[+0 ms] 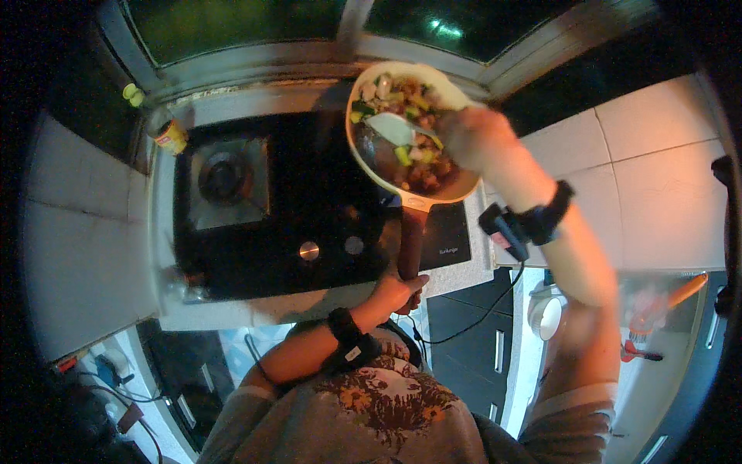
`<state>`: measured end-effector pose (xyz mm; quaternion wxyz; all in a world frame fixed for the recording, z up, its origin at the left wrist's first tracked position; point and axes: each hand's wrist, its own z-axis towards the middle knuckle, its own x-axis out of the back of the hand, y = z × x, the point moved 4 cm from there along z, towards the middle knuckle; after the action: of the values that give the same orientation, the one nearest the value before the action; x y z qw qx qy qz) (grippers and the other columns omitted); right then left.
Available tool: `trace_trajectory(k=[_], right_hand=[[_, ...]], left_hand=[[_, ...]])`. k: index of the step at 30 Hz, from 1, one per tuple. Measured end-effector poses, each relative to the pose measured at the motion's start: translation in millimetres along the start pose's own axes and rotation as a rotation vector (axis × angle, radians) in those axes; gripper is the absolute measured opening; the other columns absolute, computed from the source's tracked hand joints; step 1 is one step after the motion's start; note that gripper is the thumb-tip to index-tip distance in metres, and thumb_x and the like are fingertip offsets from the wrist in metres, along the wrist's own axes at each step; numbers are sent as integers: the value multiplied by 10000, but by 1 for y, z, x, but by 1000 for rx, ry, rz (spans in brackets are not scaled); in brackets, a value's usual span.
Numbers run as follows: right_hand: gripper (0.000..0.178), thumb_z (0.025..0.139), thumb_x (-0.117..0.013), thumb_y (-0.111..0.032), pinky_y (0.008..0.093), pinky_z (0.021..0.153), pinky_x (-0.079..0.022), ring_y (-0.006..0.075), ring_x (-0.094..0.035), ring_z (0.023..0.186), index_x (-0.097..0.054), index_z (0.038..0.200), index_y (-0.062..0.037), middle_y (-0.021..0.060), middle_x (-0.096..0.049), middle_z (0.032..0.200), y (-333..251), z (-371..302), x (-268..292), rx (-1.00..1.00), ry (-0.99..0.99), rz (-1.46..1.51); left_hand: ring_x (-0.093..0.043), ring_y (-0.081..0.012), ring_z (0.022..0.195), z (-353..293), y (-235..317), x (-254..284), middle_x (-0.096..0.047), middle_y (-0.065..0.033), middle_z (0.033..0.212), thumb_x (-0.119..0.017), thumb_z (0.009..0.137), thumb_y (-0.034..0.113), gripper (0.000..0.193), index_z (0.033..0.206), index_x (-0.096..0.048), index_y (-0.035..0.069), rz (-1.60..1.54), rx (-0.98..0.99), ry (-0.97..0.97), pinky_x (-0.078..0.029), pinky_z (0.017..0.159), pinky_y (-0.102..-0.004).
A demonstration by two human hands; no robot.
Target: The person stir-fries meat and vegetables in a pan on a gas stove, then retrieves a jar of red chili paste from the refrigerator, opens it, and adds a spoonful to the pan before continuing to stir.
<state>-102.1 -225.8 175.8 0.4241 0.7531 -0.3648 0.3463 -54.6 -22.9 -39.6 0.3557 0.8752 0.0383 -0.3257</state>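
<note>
A cream-rimmed frying pan (437, 77) is over the right side of the hob. Around the end of its brown handle (412, 240), my left hand (400, 292) is closed. Chunks of meat and green and yellow vegetable pieces (421, 174) lie in the pan, mostly along its right and lower parts. My right hand (483, 139), slightly blurred, is closed above the pan's right rim. It grips a spatula whose pale head (390, 129) rests among the food; its grip is hidden by the hand. Part of the pan's right side is hidden too.
The black hob (301, 185) has a bare burner (226, 179) on the left and knobs (309, 250) in front. A jar (171, 135) with a yellow label stands at the back left. A cable (475, 337) hangs from my right wrist. At right sits a white bowl (546, 318).
</note>
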Motion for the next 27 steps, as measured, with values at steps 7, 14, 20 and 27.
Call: trace_trajectory(k=[7, 14, 20, 27], right_hand=[[208, 841, -552, -204, 303, 460, -492, 180, -605, 586, -623, 886, -14, 117, -608, 673, 103, -22, -5, -421, -248, 282], [260, 794, -639, -320, 253, 418, -378, 99, -437, 457, -582, 634, -124, -7, -520, 578, 178, 22, -84, -486, -492, 552], [363, 823, -616, -475, 223, 369, -254, 57, -329, 396, -682, 828, -118, -38, -417, 489, 180, 38, -169, -382, -468, 1119], [368, 860, -566, -385, 398, 517, -454, 320, -588, 576, -611, 842, -20, 171, -568, 575, 121, 39, -186, -28, 263, 358]], left_hand=[[-519, -157, 468, 2, -3, 0, -502, -49, 602, -646, 813, 102, 392, 1074, -353, 89, -46, -4, 6, -432, 399, -317], [-511, -137, 463, -2, 4, 0, -508, -42, 637, -640, 829, 108, 446, 1169, -355, 62, 10, -70, -3, -443, 409, -300], [-501, -126, 468, -3, 2, 0, -502, -30, 659, -625, 846, 106, 411, 1173, -380, 51, 32, -12, -2, -437, 405, -292], [-505, -126, 497, -2, -1, 0, -497, -28, 681, -636, 840, 110, 453, 1202, -369, 53, 14, -72, -26, -433, 403, -290]])
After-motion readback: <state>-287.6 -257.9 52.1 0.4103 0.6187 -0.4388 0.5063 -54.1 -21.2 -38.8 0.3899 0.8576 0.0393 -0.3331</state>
